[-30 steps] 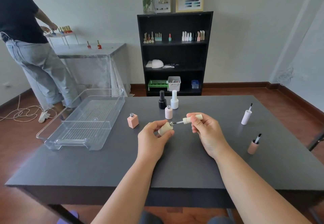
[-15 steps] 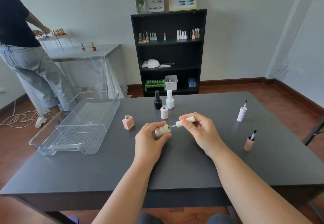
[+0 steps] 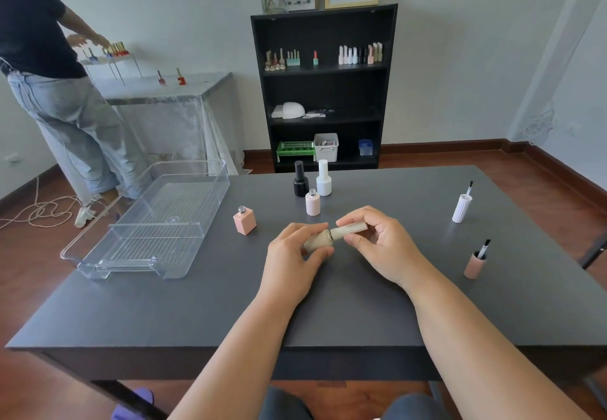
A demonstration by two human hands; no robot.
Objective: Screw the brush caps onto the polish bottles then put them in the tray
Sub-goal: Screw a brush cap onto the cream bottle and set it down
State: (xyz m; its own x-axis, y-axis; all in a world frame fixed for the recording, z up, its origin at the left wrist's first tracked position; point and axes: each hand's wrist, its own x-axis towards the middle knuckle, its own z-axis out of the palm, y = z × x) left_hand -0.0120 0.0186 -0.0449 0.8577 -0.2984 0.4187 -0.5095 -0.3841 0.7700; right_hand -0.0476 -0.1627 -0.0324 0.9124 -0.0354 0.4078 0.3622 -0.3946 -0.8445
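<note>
L hand [image 3: 293, 257] gripping beige bottle [image 3: 316, 243] tilted above bench [image 3: 197, 304], R hand [image 3: 377, 246] pinching cap [image 3: 349, 230] seated on its neck, empty tray [image 3: 149, 222] at left

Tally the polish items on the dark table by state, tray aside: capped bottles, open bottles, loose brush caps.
Capped bottles: 2, black and white
Open bottles: 2, pale pink and peach square
Loose brush caps: 2, white and pink
Beige bottle with cap, in the hands: 1
Total: 7
</note>
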